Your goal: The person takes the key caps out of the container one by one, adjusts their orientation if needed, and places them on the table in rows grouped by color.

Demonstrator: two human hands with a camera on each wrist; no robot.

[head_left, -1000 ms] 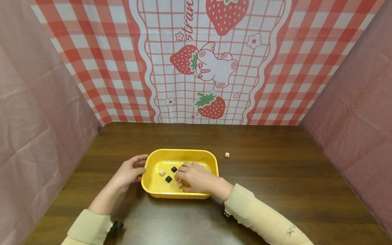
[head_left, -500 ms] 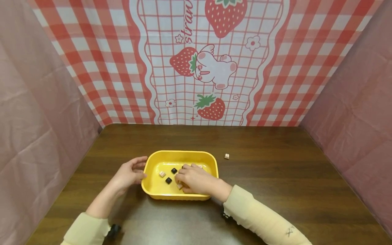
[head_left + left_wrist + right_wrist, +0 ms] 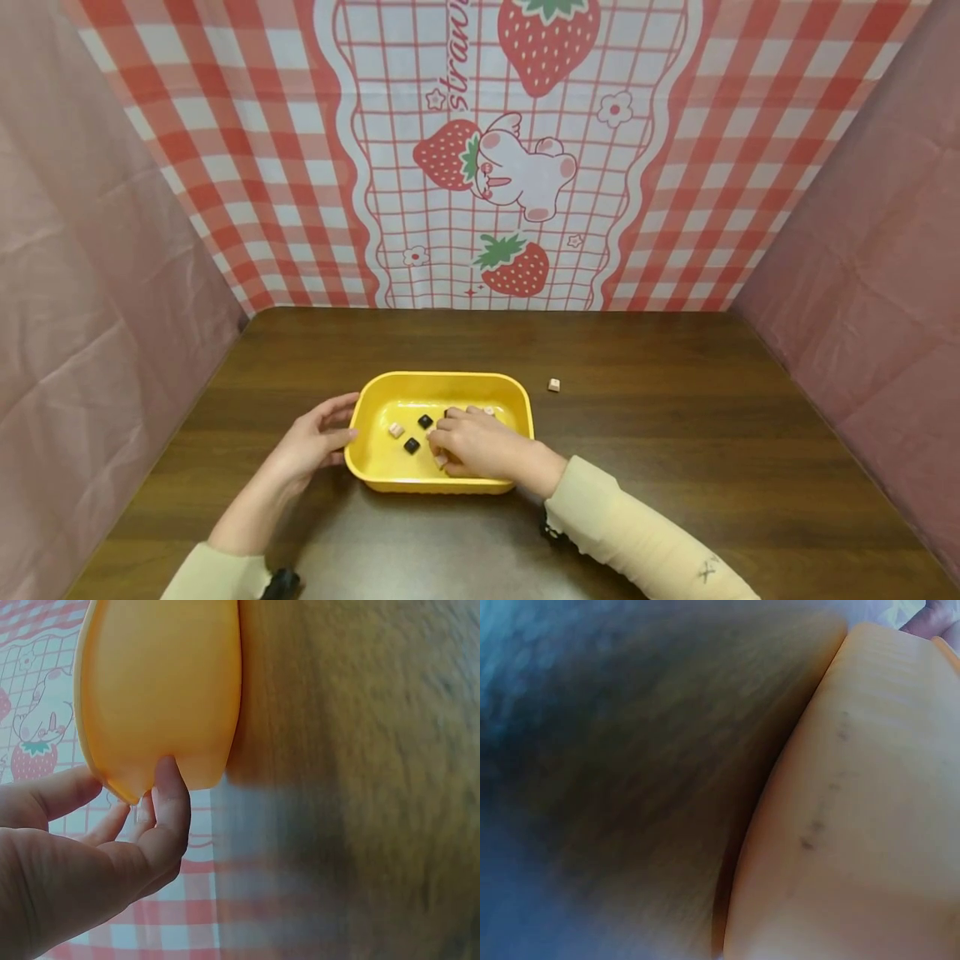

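A smooth yellow tray [image 3: 375,467] sits on a dark wooden table [image 3: 675,467]; left hand [image 3: 311,437] touches it open-fingered, right hand [image 3: 472,442] pinches a small cube [image 3: 441,457].

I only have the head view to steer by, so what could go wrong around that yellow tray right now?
The left hand only touches the yellow tray at its end wall, so the tray may slide if pushed. The right hand covers some small pieces, so what its grip has is unclear. A loose pale piece on the table could be forgotten.

Left hand [image 3: 311,437] open, right hand [image 3: 472,442] curled palm-down
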